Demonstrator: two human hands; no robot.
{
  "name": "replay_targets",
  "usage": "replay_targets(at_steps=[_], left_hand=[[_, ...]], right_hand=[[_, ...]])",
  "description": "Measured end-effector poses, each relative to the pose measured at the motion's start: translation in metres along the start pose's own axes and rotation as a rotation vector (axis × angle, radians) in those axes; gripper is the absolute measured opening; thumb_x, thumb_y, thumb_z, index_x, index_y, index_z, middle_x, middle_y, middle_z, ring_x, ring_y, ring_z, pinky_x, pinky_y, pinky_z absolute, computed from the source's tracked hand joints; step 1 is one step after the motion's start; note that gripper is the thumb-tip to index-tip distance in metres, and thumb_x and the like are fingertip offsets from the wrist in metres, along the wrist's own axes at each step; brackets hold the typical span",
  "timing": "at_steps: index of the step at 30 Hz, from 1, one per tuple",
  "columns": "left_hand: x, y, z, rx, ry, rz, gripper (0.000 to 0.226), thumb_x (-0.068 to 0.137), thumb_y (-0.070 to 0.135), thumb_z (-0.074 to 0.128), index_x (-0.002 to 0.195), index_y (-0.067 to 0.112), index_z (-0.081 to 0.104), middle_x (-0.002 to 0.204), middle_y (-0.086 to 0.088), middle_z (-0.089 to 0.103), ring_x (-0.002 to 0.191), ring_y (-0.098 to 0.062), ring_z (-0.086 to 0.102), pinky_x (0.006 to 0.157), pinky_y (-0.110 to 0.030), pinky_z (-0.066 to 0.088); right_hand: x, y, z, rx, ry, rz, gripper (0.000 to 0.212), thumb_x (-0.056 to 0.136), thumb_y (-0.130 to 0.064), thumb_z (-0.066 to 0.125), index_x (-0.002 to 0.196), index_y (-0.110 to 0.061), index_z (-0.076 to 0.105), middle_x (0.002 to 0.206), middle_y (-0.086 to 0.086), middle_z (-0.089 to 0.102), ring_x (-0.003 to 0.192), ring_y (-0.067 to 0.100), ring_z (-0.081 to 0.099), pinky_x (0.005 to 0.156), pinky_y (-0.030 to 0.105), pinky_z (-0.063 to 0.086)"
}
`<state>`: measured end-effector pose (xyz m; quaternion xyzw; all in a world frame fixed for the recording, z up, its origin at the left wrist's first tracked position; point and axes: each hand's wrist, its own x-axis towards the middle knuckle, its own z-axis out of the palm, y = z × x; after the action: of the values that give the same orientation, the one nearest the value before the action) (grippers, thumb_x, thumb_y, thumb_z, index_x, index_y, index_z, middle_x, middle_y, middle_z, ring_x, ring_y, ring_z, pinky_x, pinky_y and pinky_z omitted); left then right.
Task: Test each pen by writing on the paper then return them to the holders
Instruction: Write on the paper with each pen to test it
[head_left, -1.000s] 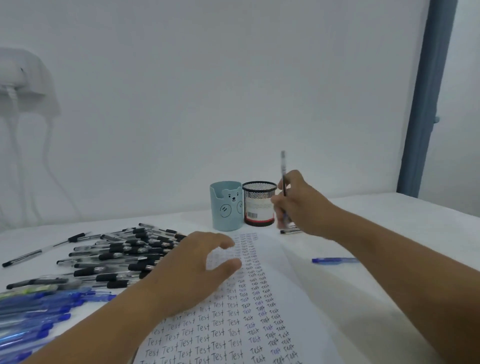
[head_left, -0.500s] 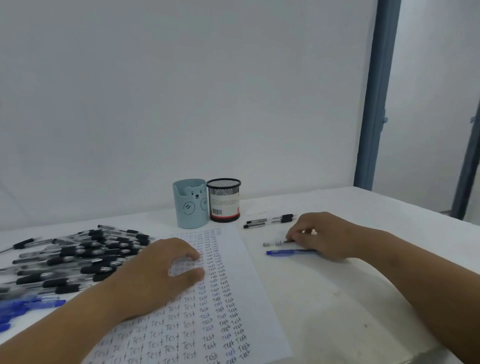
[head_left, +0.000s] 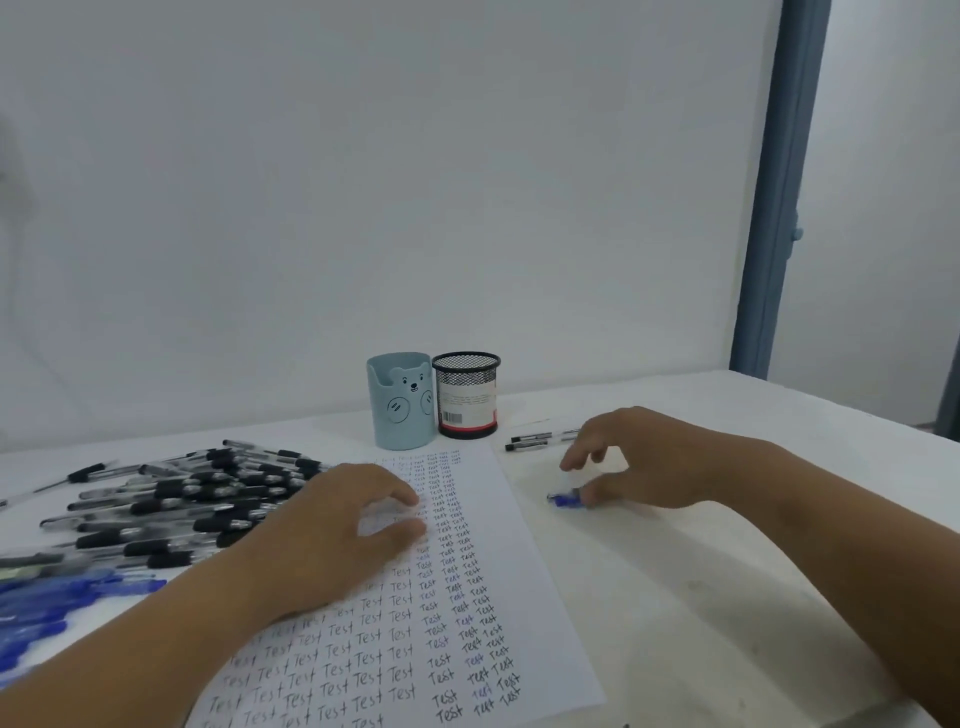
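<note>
Two hands in my view. Left hand (head_left: 332, 535): fingers spread, pressing paper (head_left: 467, 613) flat, holding nothing. Right hand (head_left: 639, 462): thumb on blue pen (head_left: 566, 500) lying on table (head_left: 701, 597) right of paper; grasp not closed, as far as I can tell. Advice: pinch barrel near tip, lift clear, write in blank margin. Holders (head_left: 434, 400) upright beyond paper. Pile of pens (head_left: 171, 499) left. Wall (head_left: 363, 182) white, blue post (head_left: 779, 182) right.

I see a white bench (head_left: 727, 597) with a written-on paper (head_left: 519, 597) at lower centre and two holders, a blue bear cup (head_left: 399, 401) and a black mesh cup (head_left: 466, 396), above it. Black pens (head_left: 197, 493) and blue pens (head_left: 47, 613) are heaped at left; right of the paper lie one blue pen (head_left: 566, 500) and two black pens (head_left: 535, 440).
</note>
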<state>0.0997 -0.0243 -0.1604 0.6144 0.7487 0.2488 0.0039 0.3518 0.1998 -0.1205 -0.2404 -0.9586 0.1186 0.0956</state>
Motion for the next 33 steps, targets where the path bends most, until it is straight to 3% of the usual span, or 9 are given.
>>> replay_targets(at_steps=[6,11,13,16,18,22,24,27,33], left_hand=[[0.0,-0.002,-0.034,0.023,0.163,-0.008,0.006,0.094,0.034,0.067,0.092,0.036,0.072,0.094,0.028,0.067,0.094,0.009,0.059,0.083,-0.017,0.045],[-0.024,-0.031,-0.076,0.073,0.039,-0.102,0.024,0.084,0.011,0.07,0.08,0.035,0.074,0.081,0.027,0.069,0.079,-0.003,0.064,0.069,-0.012,0.048],[-0.039,-0.041,-0.087,0.113,0.01,-0.108,0.026,0.08,0.011,0.071,0.081,0.037,0.074,0.085,0.021,0.071,0.081,-0.006,0.064,0.071,-0.019,0.052],[-0.057,-0.055,-0.094,0.126,0.005,-0.123,0.025,0.077,0.012,0.073,0.083,0.036,0.074,0.087,0.017,0.071,0.086,-0.003,0.063,0.073,-0.013,0.048],[-0.066,-0.064,-0.097,0.147,0.024,-0.119,0.022,0.073,0.022,0.071,0.084,0.041,0.071,0.091,0.019,0.069,0.088,-0.004,0.063,0.075,-0.015,0.049],[-0.074,-0.081,-0.091,0.216,0.025,-0.119,0.022,0.082,0.029,0.076,0.09,0.046,0.065,0.098,0.022,0.064,0.098,0.003,0.058,0.084,-0.015,0.046],[-0.073,-0.084,-0.084,0.168,0.089,-0.126,0.012,0.085,0.035,0.075,0.09,0.043,0.068,0.096,0.02,0.065,0.094,-0.002,0.061,0.08,-0.023,0.052],[-0.068,-0.087,-0.077,0.135,0.174,-0.113,0.01,0.086,0.032,0.078,0.092,0.038,0.071,0.09,0.016,0.067,0.091,-0.001,0.059,0.077,-0.017,0.048],[-0.062,-0.091,-0.075,0.232,0.115,-0.033,0.009,0.085,0.034,0.076,0.076,0.032,0.072,0.081,0.02,0.065,0.084,-0.001,0.06,0.076,-0.026,0.052]], right_hand=[[0.034,-0.077,0.025,0.04,0.063,-0.191,0.024,0.09,-0.047,0.068,0.11,-0.034,0.07,0.107,-0.019,0.063,0.098,0.0,0.058,0.081,0.017,0.046],[0.059,-0.125,0.047,0.009,-0.029,-0.343,0.021,0.095,-0.042,0.064,0.111,-0.03,0.071,0.1,-0.019,0.061,0.094,0.001,0.058,0.076,0.013,0.043],[0.068,-0.133,0.055,-0.022,-0.053,-0.376,0.019,0.095,-0.041,0.064,0.107,-0.029,0.072,0.096,-0.019,0.062,0.089,0.001,0.057,0.073,0.013,0.042],[0.076,-0.131,0.07,-0.02,-0.015,-0.372,0.013,0.093,-0.045,0.064,0.093,-0.032,0.068,0.093,-0.016,0.063,0.086,0.002,0.057,0.076,0.02,0.046],[0.076,-0.126,0.08,0.042,0.057,-0.374,0.013,0.093,-0.045,0.064,0.088,-0.033,0.064,0.091,-0.017,0.063,0.085,0.001,0.056,0.076,0.02,0.045],[0.074,-0.121,0.086,0.17,0.091,-0.348,0.009,0.092,-0.042,0.067,0.088,-0.033,0.068,0.09,-0.015,0.065,0.086,0.002,0.057,0.079,0.025,0.05],[0.073,-0.12,0.086,0.154,0.095,-0.35,0.008,0.092,-0.042,0.067,0.088,-0.035,0.068,0.09,-0.016,0.064,0.087,0.001,0.057,0.079,0.022,0.049],[0.072,-0.121,0.087,0.142,0.11,-0.358,0.008,0.093,-0.041,0.065,0.089,-0.035,0.067,0.09,-0.016,0.063,0.088,0.0,0.056,0.077,0.017,0.045],[0.071,-0.124,0.089,0.141,0.119,-0.344,0.007,0.093,-0.04,0.066,0.089,-0.034,0.067,0.09,-0.016,0.063,0.088,0.0,0.055,0.076,0.017,0.044]])
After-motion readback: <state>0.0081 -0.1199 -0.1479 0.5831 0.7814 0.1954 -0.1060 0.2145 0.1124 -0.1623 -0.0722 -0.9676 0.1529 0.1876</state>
